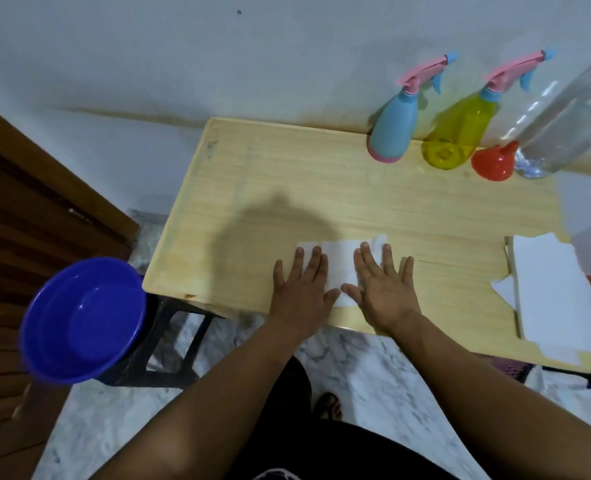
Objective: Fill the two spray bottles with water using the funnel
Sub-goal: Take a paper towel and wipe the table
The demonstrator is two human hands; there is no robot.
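Note:
Two spray bottles stand at the table's far right edge against the wall: a blue one (392, 131) and a yellow one (455, 136), both with pink and blue trigger heads. An orange funnel (493, 162) lies beside the yellow bottle. A large clear plastic bottle (564, 123) stands right of the funnel. My left hand (301, 287) and my right hand (382, 284) lie flat, fingers straight, pressing on a white tissue (339, 263) near the table's front edge.
The wooden table (373, 209) stands against a white wall. A stack of white tissues (560, 292) lies at the table's right edge. A blue basin (83, 318) sits on a dark stool left of the table. A brown wooden door is at far left.

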